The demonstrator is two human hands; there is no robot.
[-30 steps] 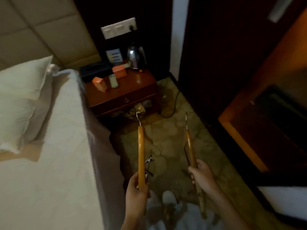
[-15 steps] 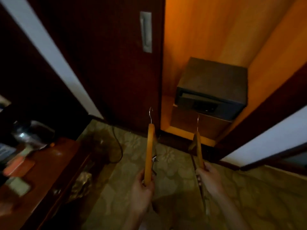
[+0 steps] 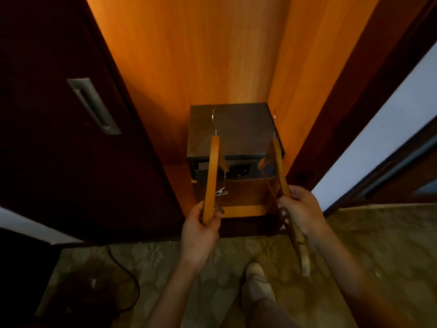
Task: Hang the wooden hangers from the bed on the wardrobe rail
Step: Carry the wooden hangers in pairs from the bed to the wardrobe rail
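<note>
I stand facing the open wardrobe (image 3: 201, 55), whose inside is orange wood. My left hand (image 3: 201, 229) grips the lower end of a wooden hanger (image 3: 211, 176) held upright, its metal hook pointing up and metal clips hanging beside it. My right hand (image 3: 301, 209) holds a second wooden hanger (image 3: 280, 171) around its middle, hook up, with its lower end trailing down past my wrist. Both hangers are in front of a dark safe (image 3: 234, 133). The wardrobe rail is out of view.
The dark safe sits on a low shelf in the wardrobe's bottom. A dark sliding door (image 3: 71, 126) with a recessed metal handle (image 3: 93, 105) stands on the left. A black cable (image 3: 127, 278) lies on the patterned floor. My foot (image 3: 257, 282) is below.
I have turned from the bed and nightstand toward the wardrobe. The safe now lies straight ahead and closer. Both hands still hold their hangers upright.
</note>
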